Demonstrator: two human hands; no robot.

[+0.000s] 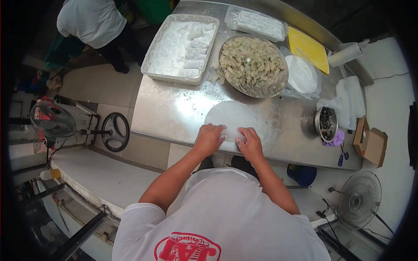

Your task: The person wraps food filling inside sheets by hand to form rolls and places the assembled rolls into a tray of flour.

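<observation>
A thin, round white wrapper (230, 116) lies flat on the steel table near its front edge. My left hand (210, 137) is at the wrapper's near left edge, fingers curled and pressed onto it. At the near right edge my right hand (249, 142) grips it the same way, thumb turned inward. Whether anything is under the fingers is hidden. Beyond the wrapper stands a wide metal bowl (251, 90) heaped with a chopped, pale filling (250, 61) flecked with green. A stack of round white wrappers (302, 75) in clear plastic sits right of the bowl.
At the back left is a plastic tub (174, 79) of white powder with several coated rolls. Behind the bowl stand another powdered container (257, 25) and a yellow board (308, 48). Right are a small bowl (326, 124) and an open cardboard box (370, 141). A co-worker (93, 24) stands back left.
</observation>
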